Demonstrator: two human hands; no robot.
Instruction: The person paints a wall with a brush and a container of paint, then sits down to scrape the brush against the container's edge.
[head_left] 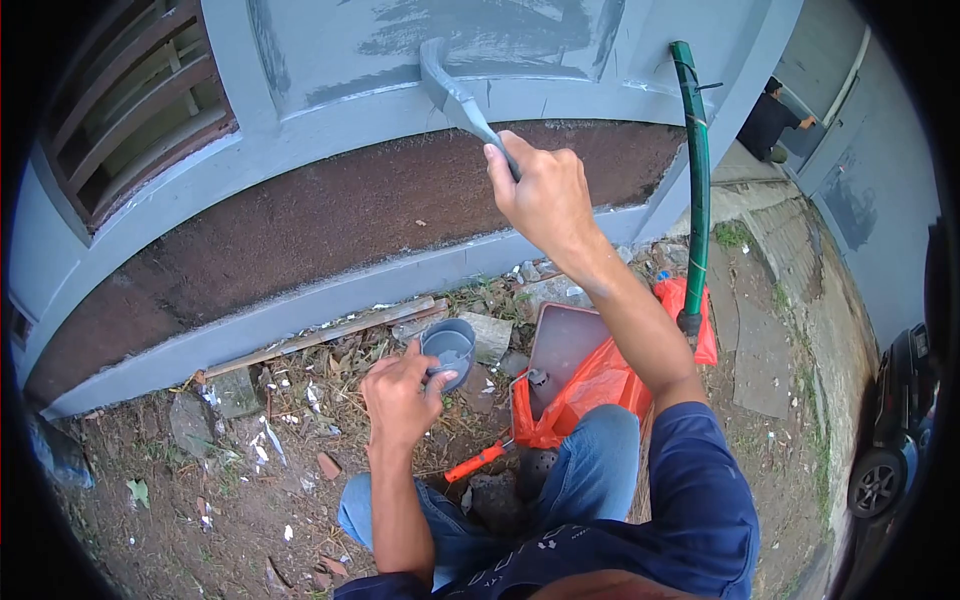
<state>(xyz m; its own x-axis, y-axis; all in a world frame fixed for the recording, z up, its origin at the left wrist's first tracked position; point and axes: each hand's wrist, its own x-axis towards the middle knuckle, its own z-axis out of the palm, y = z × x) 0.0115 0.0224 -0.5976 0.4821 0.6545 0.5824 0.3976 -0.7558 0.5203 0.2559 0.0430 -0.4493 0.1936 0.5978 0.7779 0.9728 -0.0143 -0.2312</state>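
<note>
Person crouches facing a wall [330, 60], knees in blue jeans at near centre.

Right hand [545, 195]: raised, far of centre, fingers closed tight round the handle of a paintbrush [455, 95]. Brush is coated grey and angles up and left from the fist. Bristle end lies against the grey-painted upper wall, just above a rough brown band [300, 230] that runs left to right across the wall.

Left hand [400, 395]: low, near centre, just above the ground. Fingers wrap the near side of a small grey cup [450, 345], thumb at its rim. Cup is held tilted, mouth toward the wall; grey paint coats its inside. It sits close to the foot of the wall, well below and slightly left of the brush.

Around the cup: a thin wooden strip [330, 335] lies along the wall base to the left, amid stones, dry leaves and paint flecks. Just right, a flat tray [565, 340] rests on an orange plastic bag [590, 385]. An orange handle [478, 460] pokes out near the person's knee.

Right of the raised arm, a green pipe [697, 170] stands upright against the wall corner. Far right, another person [768, 125] in dark clothes crouches by a further wall. A dark car [890, 440] shows at the right edge. Far left, a louvred window [130, 100].
</note>
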